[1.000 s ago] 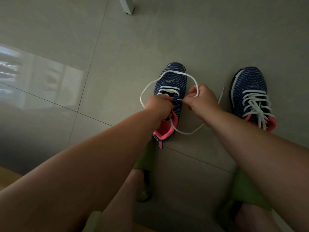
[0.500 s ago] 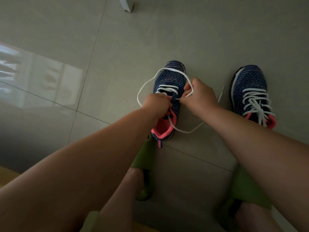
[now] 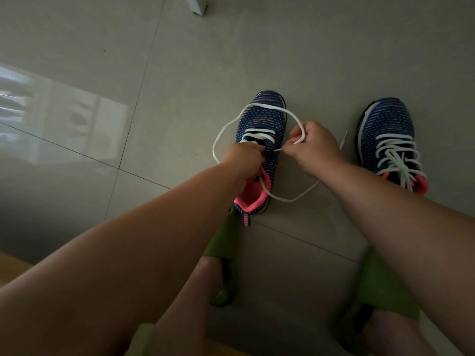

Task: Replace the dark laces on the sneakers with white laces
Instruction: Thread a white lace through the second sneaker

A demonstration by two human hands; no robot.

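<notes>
With the left hand (image 3: 243, 160) gripping the sneaker (image 3: 262, 140) and right fingers (image 3: 295, 140) pinching the white lace (image 3: 228, 127), a slipped tip could miss the eyelet.

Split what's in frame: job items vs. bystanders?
In the job:
- left sneaker, partly laced
- white lace, looped over its toe
- left hand on its eyelet area
- right hand, pinching the lace
- right sneaker, laced white

Bystanders:
- green slippers
- white furniture leg
</notes>
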